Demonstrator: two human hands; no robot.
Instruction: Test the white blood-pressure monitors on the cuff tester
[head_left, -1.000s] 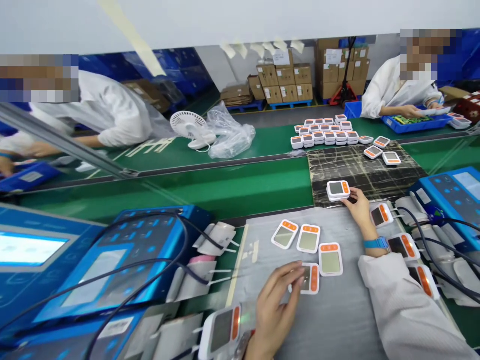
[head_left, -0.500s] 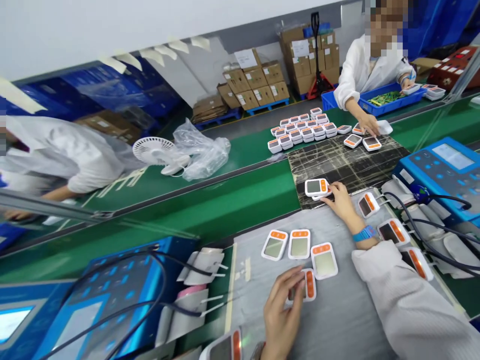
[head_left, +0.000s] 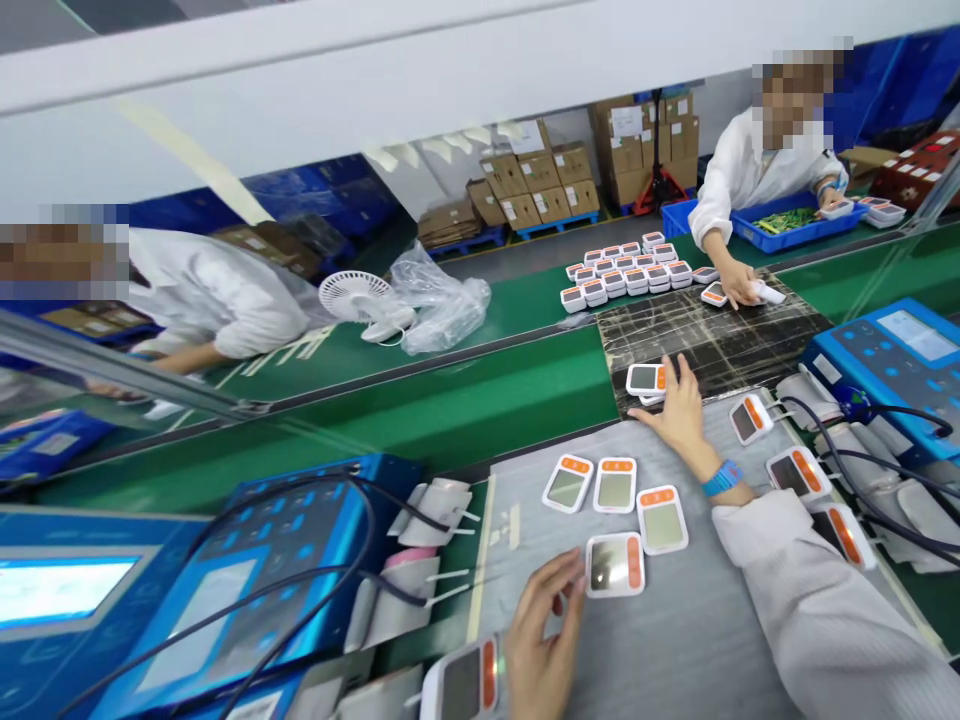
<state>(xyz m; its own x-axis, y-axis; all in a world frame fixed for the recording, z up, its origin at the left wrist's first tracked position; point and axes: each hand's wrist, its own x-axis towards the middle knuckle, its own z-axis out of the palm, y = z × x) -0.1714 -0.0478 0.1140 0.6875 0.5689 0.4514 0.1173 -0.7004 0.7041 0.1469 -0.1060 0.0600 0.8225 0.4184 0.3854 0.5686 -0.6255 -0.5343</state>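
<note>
- Left hand (head_left: 541,635): fingers half-curled, thumb apart; at its two o'clock, a white rounded-square plastic device (head_left: 613,566) with orange buttons lies on the smooth grey mat (head_left: 675,650); contact unclear.
- Right hand (head_left: 681,412): fingers spread; at its ten o'clock, stacked white-and-orange devices (head_left: 643,378) on the black grid-lined sheet (head_left: 667,328).

No text can be read on the white-and-orange devices (head_left: 615,565), carton labels (head_left: 626,122) or machine screens (head_left: 919,334).

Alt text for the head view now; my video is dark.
A person's right hand is open at a stack of white-and-orange devices on a black board; the left hand is beside another device on a gray mat. Three more devices lie beyond that one; a co-worker's hand is at the board's far edge.
</note>
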